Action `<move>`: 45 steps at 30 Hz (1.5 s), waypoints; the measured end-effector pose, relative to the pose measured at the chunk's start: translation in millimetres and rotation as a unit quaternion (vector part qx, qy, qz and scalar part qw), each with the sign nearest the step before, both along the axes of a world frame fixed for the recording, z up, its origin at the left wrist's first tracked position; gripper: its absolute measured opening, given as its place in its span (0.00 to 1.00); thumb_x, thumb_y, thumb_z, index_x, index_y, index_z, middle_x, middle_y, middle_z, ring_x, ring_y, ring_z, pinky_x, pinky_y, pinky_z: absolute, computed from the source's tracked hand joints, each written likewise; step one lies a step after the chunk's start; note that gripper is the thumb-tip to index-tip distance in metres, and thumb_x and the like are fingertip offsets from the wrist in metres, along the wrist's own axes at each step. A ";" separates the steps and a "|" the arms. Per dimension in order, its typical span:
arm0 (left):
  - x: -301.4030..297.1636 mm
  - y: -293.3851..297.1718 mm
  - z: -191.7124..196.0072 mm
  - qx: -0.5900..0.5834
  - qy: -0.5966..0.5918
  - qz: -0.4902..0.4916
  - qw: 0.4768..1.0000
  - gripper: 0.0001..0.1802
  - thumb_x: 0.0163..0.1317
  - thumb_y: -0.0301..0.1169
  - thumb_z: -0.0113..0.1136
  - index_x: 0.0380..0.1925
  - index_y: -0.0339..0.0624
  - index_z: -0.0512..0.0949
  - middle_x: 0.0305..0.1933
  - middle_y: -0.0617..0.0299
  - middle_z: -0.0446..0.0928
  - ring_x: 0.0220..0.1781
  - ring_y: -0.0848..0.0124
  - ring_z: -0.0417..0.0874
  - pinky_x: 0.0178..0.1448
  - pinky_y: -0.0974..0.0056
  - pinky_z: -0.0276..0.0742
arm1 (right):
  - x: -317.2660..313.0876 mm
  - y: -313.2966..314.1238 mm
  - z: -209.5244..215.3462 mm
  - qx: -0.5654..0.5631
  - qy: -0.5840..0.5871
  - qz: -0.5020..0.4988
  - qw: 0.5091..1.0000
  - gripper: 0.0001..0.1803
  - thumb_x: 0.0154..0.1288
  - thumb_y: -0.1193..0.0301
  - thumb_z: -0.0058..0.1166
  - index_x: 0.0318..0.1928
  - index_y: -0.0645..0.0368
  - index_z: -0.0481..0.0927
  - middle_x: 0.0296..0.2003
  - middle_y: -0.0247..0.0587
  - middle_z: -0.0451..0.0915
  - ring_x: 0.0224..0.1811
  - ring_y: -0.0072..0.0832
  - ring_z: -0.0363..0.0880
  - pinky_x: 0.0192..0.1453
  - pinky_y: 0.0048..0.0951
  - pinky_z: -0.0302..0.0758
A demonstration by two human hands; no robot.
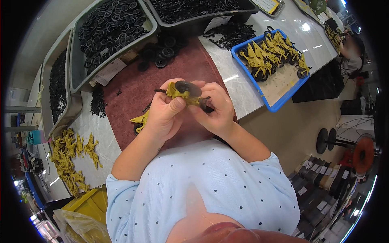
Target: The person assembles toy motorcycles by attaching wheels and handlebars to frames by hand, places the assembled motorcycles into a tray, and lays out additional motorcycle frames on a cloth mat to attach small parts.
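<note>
Yellow toy being fitted with wheels over a red mat (pixel 162 77)

Both hands, left (pixel 162 113) and right (pixel 216 109), clamp fingers on the toy (pixel 180 91) above the mat; it looks light, stiff plastic, best gripped by its body, clear of the black wheel (pixel 188 87).

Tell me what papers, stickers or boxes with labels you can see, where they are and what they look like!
White paper card: leans against the grey bin of black wheels, rectangular, tilted.
White paper card: leans on the dark bin at the top, rectangular.
Small white labels: on the ends of dark and tan boxes on the floor at lower right.
Yellow tray with a pale sheet: top edge, too small to tell more.
</note>
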State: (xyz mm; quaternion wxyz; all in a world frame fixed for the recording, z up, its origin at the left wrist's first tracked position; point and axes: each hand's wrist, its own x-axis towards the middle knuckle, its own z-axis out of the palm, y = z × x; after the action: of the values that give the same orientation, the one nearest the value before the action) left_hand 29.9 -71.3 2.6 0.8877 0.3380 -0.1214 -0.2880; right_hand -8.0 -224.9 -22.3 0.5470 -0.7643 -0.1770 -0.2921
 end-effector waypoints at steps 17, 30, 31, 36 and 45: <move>-1.2 7.8 0.5 0.053 -0.088 0.030 0.994 0.28 0.61 0.38 0.67 0.58 0.40 0.70 0.58 0.52 0.74 0.59 0.66 0.75 0.63 0.60 0.71 | -7.6 -2.0 4.5 0.054 0.058 0.043 0.996 0.13 0.60 0.69 0.64 0.42 0.61 0.78 0.39 0.40 0.79 0.41 0.31 0.77 0.45 0.28 0.75; -12.6 21.1 26.9 0.414 -0.327 0.216 0.822 0.16 0.56 0.23 0.66 0.46 0.36 0.80 0.39 0.56 0.82 0.39 0.69 0.83 0.43 0.70 0.77 | -14.9 -5.7 1.9 0.300 0.273 0.130 0.905 0.12 0.72 0.68 0.51 0.46 0.67 0.74 0.41 0.36 0.79 0.43 0.16 0.75 0.49 0.19 0.72; -12.7 19.9 28.4 0.438 -0.400 0.242 0.768 0.17 0.54 0.22 0.66 0.46 0.36 0.81 0.38 0.57 0.81 0.38 0.69 0.82 0.43 0.69 0.76 | -14.5 -6.0 0.5 0.304 0.276 0.133 0.902 0.12 0.72 0.68 0.51 0.46 0.67 0.74 0.41 0.36 0.79 0.44 0.16 0.75 0.49 0.19 0.72; -3.1 26.7 19.4 0.415 -0.677 0.292 0.533 0.24 0.43 0.23 0.62 0.46 0.40 0.83 0.39 0.61 0.75 0.39 0.67 0.77 0.45 0.63 0.70 | -15.3 -10.2 -4.4 0.298 0.271 0.159 0.901 0.14 0.72 0.67 0.51 0.48 0.67 0.74 0.43 0.37 0.79 0.46 0.19 0.75 0.51 0.21 0.72; -12.8 14.5 20.7 0.373 -0.505 0.283 0.725 0.32 0.48 0.28 0.73 0.55 0.33 0.74 0.50 0.51 0.76 0.49 0.59 0.79 0.47 0.61 0.76 | -16.1 -1.9 -14.4 0.252 0.184 0.157 0.937 0.19 0.71 0.66 0.53 0.55 0.66 0.71 0.50 0.41 0.76 0.52 0.26 0.75 0.58 0.28 0.72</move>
State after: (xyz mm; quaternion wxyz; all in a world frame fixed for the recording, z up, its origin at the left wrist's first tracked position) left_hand 17.1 -56.9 23.3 0.5382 0.7557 -0.3331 0.1679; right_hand -24.1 -226.8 -36.8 0.7832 -0.6048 -0.1113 -0.0919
